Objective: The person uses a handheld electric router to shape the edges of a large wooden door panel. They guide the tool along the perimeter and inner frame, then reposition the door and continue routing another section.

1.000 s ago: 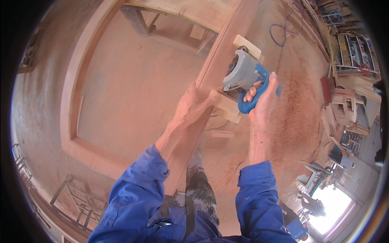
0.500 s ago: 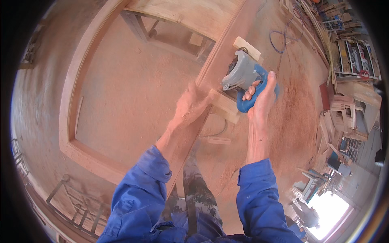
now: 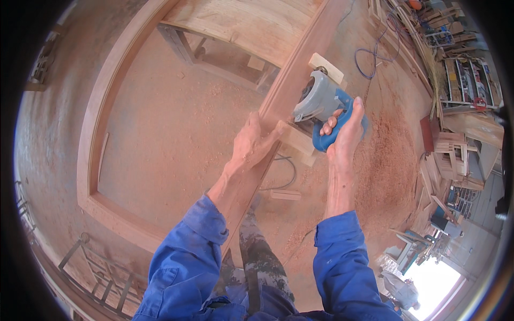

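Observation:
My right hand is wrapped round the blue loop handle of a handheld power tool with a grey housing. The tool sits on its side against the right edge of a long reddish wooden rail, between pale wooden blocks. My left hand grips the rail just nearer to me than the tool. Its thumb reaches across to the end of the nearer pale block, and its fingertips are partly hidden at the rail's left edge. The tool's cutting part cannot be seen.
The rail belongs to a large wooden frame extending left. Beyond stands a wooden workbench. Reddish shavings cover the floor at right, near a coiled cable. Stacked timber lines the right side; another person is at lower right.
The haze of dust over the rail and floor has thinned, so edges and shavings show more clearly. My hands and the tool stay almost in the same place.

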`<state>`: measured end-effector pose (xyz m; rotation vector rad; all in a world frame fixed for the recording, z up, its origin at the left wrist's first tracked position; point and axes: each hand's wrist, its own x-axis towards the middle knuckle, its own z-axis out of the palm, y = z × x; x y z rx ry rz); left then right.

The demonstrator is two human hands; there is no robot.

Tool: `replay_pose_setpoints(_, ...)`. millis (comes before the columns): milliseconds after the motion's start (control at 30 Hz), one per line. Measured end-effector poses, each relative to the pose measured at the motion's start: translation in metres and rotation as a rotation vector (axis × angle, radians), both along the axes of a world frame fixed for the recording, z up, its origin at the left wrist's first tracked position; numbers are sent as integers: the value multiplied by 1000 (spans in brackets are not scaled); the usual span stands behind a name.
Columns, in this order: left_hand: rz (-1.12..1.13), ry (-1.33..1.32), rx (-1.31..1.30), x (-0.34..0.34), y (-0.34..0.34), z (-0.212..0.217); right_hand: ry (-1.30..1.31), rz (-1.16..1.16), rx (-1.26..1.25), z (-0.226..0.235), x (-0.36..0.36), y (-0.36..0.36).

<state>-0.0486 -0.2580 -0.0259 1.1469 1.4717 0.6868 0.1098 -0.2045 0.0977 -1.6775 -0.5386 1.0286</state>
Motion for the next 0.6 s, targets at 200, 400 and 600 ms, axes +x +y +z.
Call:
replay_pose_setpoints(200, 50, 53, 41, 4, -4, -4, 16, 2, -16, 1, -1, 0)
replay_pose_setpoints(400, 40, 40, 35, 7, 0, 0, 24, 10, -5, 1, 1, 0)
replay_pose_setpoints(600, 75, 20, 36, 9, -5, -1, 13, 23, 16, 0, 2, 0)
